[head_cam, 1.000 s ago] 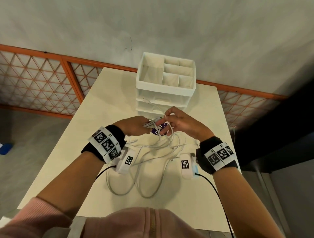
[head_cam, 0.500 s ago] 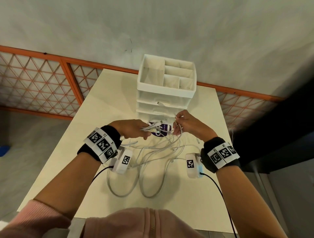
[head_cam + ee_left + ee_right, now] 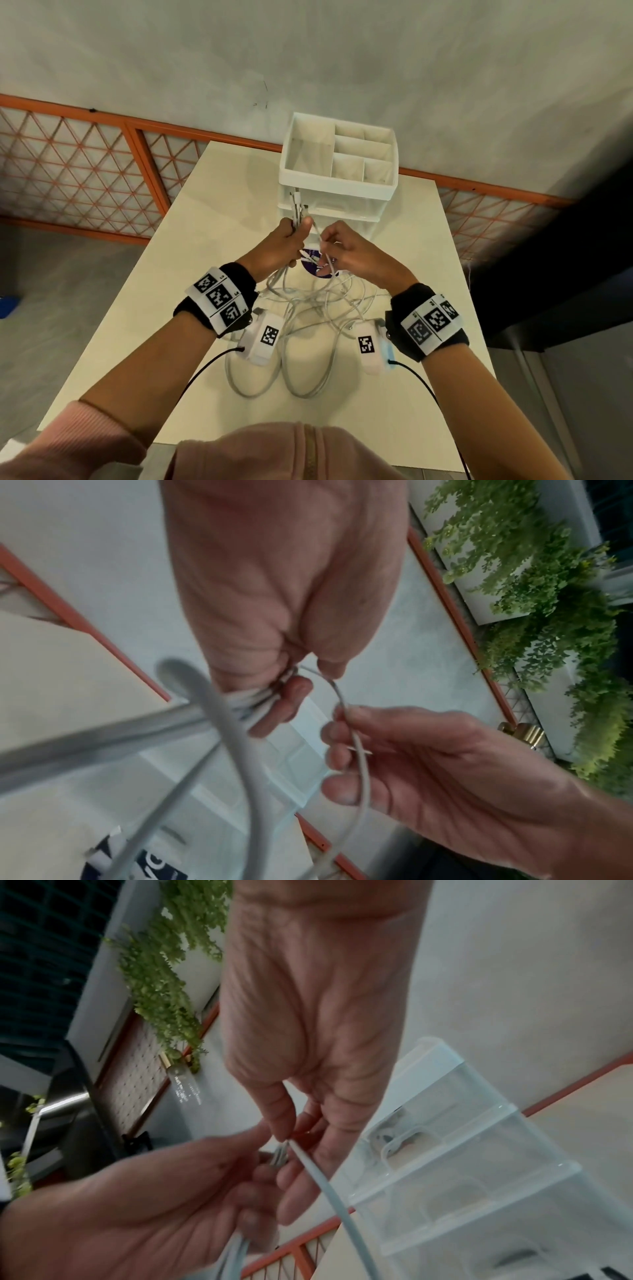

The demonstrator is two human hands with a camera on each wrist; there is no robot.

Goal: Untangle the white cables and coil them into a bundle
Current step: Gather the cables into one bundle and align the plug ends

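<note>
Several white cables (image 3: 308, 387) lie in tangled loops on the cream table (image 3: 191, 274) and rise into both hands. My left hand (image 3: 279, 245) grips a bunch of them in a fist, and their plug ends (image 3: 297, 205) stick up above it. In the left wrist view the left fingers (image 3: 291, 699) curl round that bunch. My right hand (image 3: 352, 255) is just right of the left and pinches a single strand (image 3: 359, 750) that runs over from the fist. The right wrist view shows thumb and fingers of the right hand (image 3: 291, 1137) closed on that strand (image 3: 322, 1180).
A white organizer (image 3: 337, 197) with open top compartments and clear drawers stands just beyond the hands. A purple-printed item (image 3: 313, 269) lies under them. An orange lattice fence (image 3: 85, 171) runs behind the table, and dark furniture (image 3: 565, 274) stands at the right.
Both hands have moved away from me toward the organizer. The left fist turned upright, so the plug ends now point up. The right hand has drawn one strand out of the bunch.
</note>
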